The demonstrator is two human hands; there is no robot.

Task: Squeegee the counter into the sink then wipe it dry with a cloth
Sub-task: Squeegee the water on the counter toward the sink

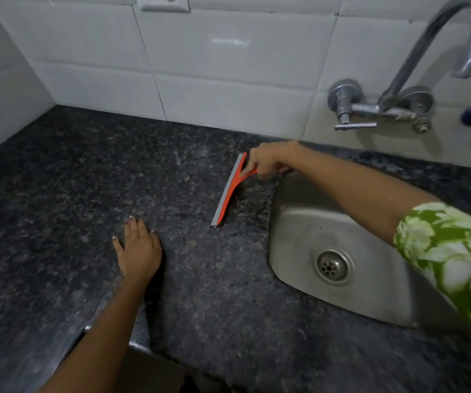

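An orange squeegee (pixel 230 190) with a grey rubber blade lies blade-down on the dark speckled granite counter (pixel 72 171), just left of the steel sink (pixel 308 236). My right hand (pixel 268 160) is shut on its orange handle, reaching over the sink's back left corner. My left hand (pixel 137 248) rests flat on the counter, fingers spread, left of the squeegee's near end and holding nothing. No cloth is in view.
White wall tiles (pixel 200 66) back the counter. A chrome tap (pixel 416 63) with valves juts from the wall above the sink. The sink's drain (pixel 332 266) sits in the basin's middle. The counter's front edge (pixel 140 347) runs at the bottom.
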